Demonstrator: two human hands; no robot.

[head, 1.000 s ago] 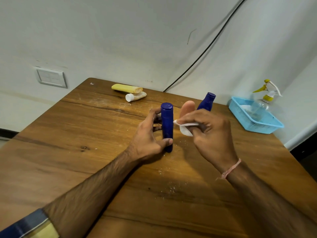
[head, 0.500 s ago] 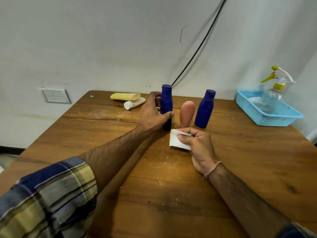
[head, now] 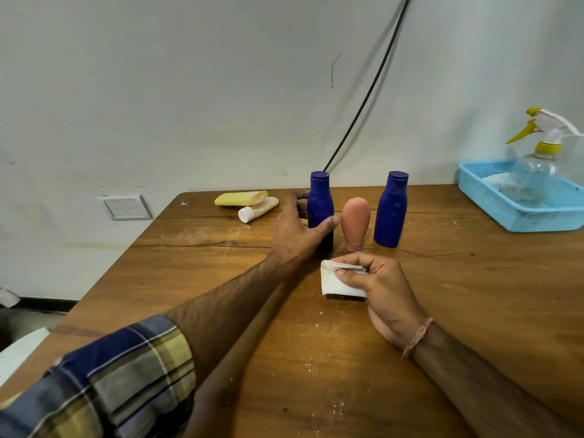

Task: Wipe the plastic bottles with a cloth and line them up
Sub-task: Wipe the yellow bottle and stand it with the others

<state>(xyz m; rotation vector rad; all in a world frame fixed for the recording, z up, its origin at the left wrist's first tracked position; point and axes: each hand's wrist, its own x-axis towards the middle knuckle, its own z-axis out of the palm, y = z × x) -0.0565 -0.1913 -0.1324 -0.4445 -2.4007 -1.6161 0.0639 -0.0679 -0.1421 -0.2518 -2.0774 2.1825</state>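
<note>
From the head camera, the left grip [head: 297, 232] is reaching forward and wrapping round the lower body of the left blue bottle [head: 320, 200], with the thumb lying across the front and the fingers curling behind. That bottle is standing upright on the desk [head: 474, 311], near the far edge, with its cap on. Just to its right a peach bottle [head: 355, 222] is standing with its narrow end down and its rounded end up. Beyond that, the right blue bottle [head: 391, 210] is standing upright and capped. The three are forming a rough row, close together but not touching.

The right grip [head: 382, 292] is resting on the desk in front of the row. It is pinching a folded white cloth [head: 335, 282] between thumb and curled fingers, and the cloth is sticking out to the left. A pinkish thread band [head: 417, 336] is circling that wrist, and a plaid sleeve [head: 120, 380] is covering the left upper forearm.

At the far left of the desk a yellow tube [head: 240, 198] and a white-capped tube [head: 257, 209] are lying side by side and touching. At the far right a light blue basket [head: 512, 213] is holding a clear spray bottle [head: 537, 172] with a yellow and white trigger head. A black cable [head: 369, 90] is running down the wall behind the bottles.
</note>
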